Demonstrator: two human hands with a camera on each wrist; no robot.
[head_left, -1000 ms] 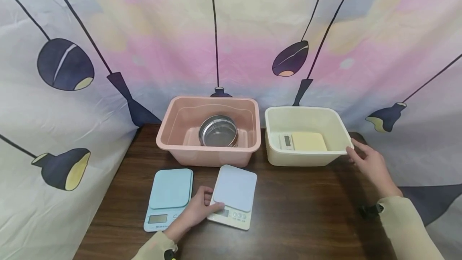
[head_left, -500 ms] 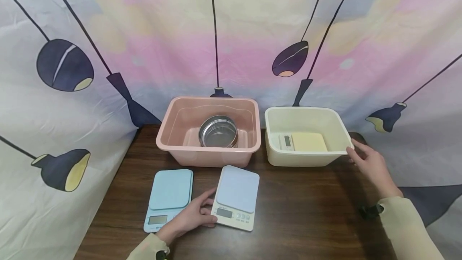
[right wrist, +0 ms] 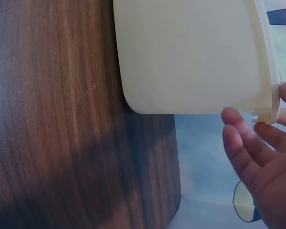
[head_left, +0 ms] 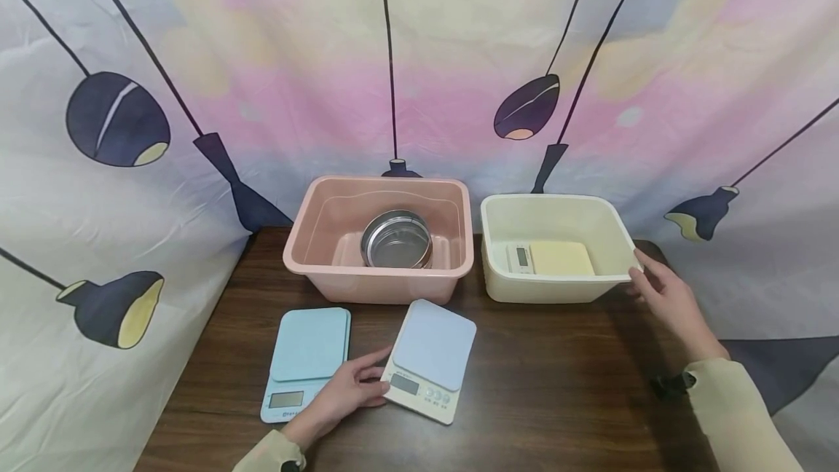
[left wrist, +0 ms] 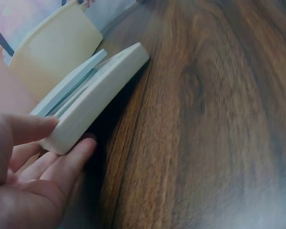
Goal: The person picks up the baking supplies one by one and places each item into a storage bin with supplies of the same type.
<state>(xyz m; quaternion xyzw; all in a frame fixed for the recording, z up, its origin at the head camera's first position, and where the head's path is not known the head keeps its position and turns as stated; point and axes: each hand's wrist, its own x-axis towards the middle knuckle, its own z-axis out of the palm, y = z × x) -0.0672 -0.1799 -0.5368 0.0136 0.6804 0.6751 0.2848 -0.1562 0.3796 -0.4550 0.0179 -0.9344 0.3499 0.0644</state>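
My left hand [head_left: 345, 392] pinches the left edge of a white kitchen scale [head_left: 429, 355], thumb above and fingers underneath. In the left wrist view the scale [left wrist: 100, 95] sits tilted, with dark shadow under it; whether its far edge touches the table cannot be told. A light blue kitchen scale [head_left: 309, 352] lies flat to the left, its lower right corner behind my left hand. At the far right my right hand [head_left: 671, 304] holds the rim of a cream bin [head_left: 557, 290]. The right wrist view has the thumb at the rim and fingers [right wrist: 238, 143] below it.
Left of the cream bin stands a pink bin [head_left: 380, 286] with round metal sieves [head_left: 396, 239] in it. Inside the cream bin lies another kitchen scale with a pale yellow platform [head_left: 560, 257]. A patterned cloth [head_left: 419, 57] hangs behind the brown wooden table [head_left: 557, 384].
The white scale has shifted slightly right and turned a little clockwise. My left thumb has moved from its display to its left edge. My right hand stays at the cream bin's rim.
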